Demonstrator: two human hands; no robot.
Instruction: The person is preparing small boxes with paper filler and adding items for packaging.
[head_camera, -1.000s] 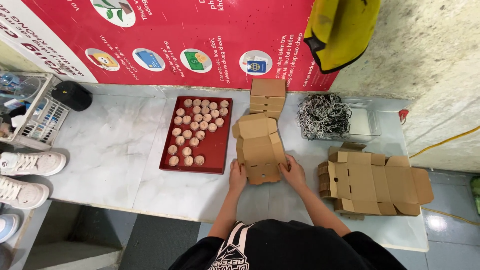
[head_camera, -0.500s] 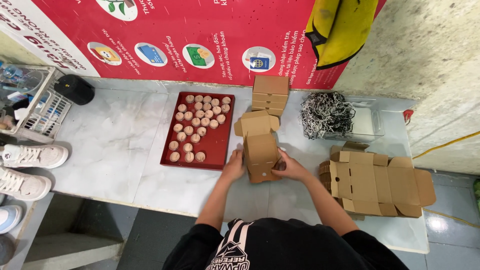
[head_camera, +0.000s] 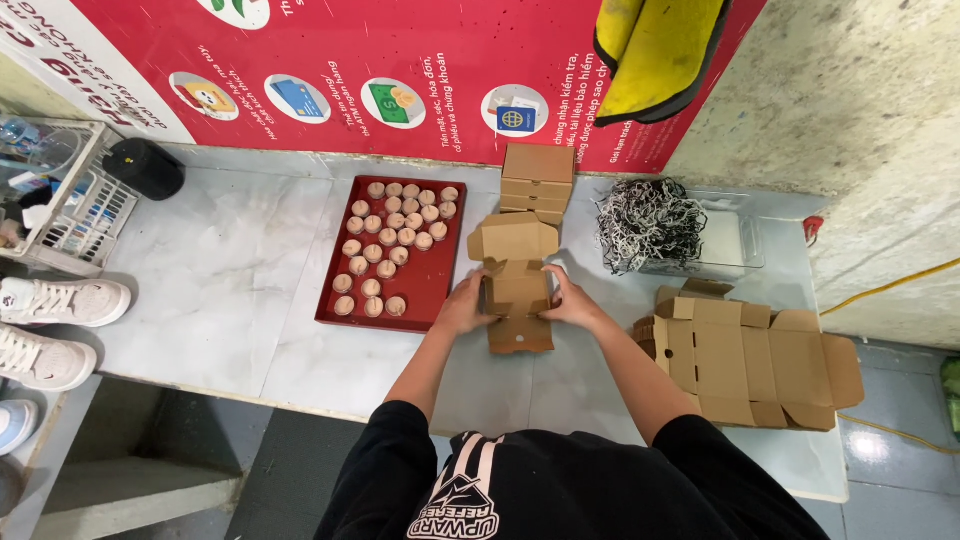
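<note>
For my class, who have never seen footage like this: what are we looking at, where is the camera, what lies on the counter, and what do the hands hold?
The camera sits on a person's head and looks down, so you see their own arms. The left hand and right hand grip a half-folded cardboard box from both sides. On the pale counter lie a red tray of small round pieces, finished boxes, shredded paper and flat box blanks.

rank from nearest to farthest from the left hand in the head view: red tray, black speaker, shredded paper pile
1. red tray, right beside the left hand, on its left
2. shredded paper pile, up and right, past the box
3. black speaker, far left by the wall
</note>
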